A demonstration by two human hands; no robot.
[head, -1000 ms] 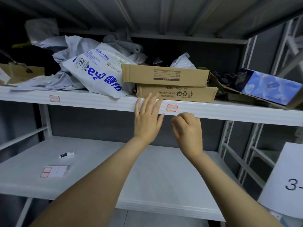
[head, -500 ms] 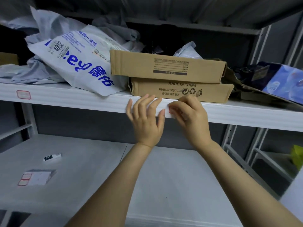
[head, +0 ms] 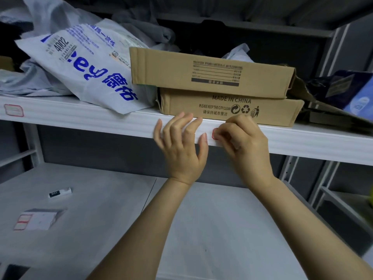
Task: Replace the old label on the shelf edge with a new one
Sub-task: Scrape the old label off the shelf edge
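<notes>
The peeling of the old label is judged to be the step in hand. The left hand (head: 179,146) is spread, its fingertips pressed flat against the shelf edge (head: 101,120) as a brace. Just right of its thumb, the old label (head: 215,134) is stuck on that edge, only its red-bordered left end being visible. The rest is covered by the right hand (head: 242,144), whose fingers are curled and pinch at it. Whether a corner has been lifted cannot be told. A nail under the border and a slow, flat pull are called for next, after which a fresh label must be fetched. Counted from the left: one other red-bordered label (head: 13,110) far left of the hands on the same edge, making two on it. One label sheet (head: 36,219) and one small white item (head: 60,193) lie on the lower shelf, below and left of the hands. One printed bag (head: 88,71) lies above and left of them, and two cardboard boxes (head: 210,71) are stacked directly above them.
</notes>
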